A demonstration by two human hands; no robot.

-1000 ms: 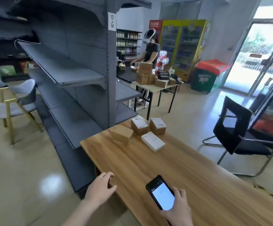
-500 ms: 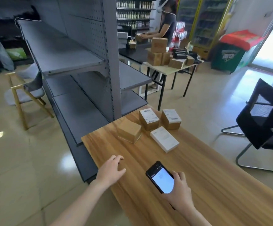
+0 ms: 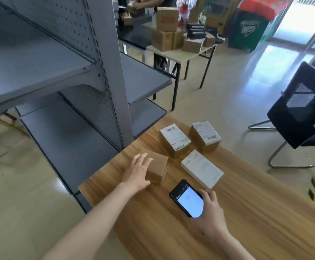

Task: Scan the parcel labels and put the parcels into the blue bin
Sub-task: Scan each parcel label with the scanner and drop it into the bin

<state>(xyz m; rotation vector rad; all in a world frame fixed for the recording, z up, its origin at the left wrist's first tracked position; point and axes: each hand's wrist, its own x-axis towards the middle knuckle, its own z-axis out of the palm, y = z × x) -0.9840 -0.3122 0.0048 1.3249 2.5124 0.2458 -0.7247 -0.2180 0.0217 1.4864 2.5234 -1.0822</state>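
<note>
Evidently barely begun: four parcels (image 3: 174,139) lie unbinned. The left hand (image 3: 137,173), fingers spread, touches the plain cardboard box (image 3: 158,166); just beside that box, the right hand (image 3: 210,212) grips the phone (image 3: 185,198).

Two bare forearms reach in from the bottom edge. The left arm stretches from 7 o'clock toward 1 o'clock. The left hand (image 3: 137,173) lies palm down on a cardboard box (image 3: 158,168), fingers spread and nearly straight. The right forearm enters at 5 o'clock. The right hand (image 3: 212,212), fingers curled, grips a phone (image 3: 187,198) by its lower end.
</note>
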